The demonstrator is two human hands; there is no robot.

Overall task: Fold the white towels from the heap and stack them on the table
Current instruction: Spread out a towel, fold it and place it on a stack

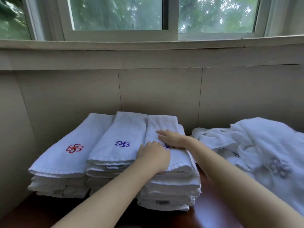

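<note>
Three stacks of folded white towels stand side by side on the dark wooden table (212, 209). The left stack (65, 162) shows a red emblem on top, the middle stack (115, 150) a blue one. Both my hands lie flat on the top towel of the right stack (169, 183). My left hand (153, 154) presses near its front edge. My right hand (171, 139) rests further back, fingers straight and pointing left, partly covering a blue emblem. A heap of unfolded white towels (256, 145) lies to the right.
A pale tiled wall (156, 91) rises directly behind the stacks, with a window sill (148, 45) and windows above. Another wall (13, 137) closes in on the left of the table.
</note>
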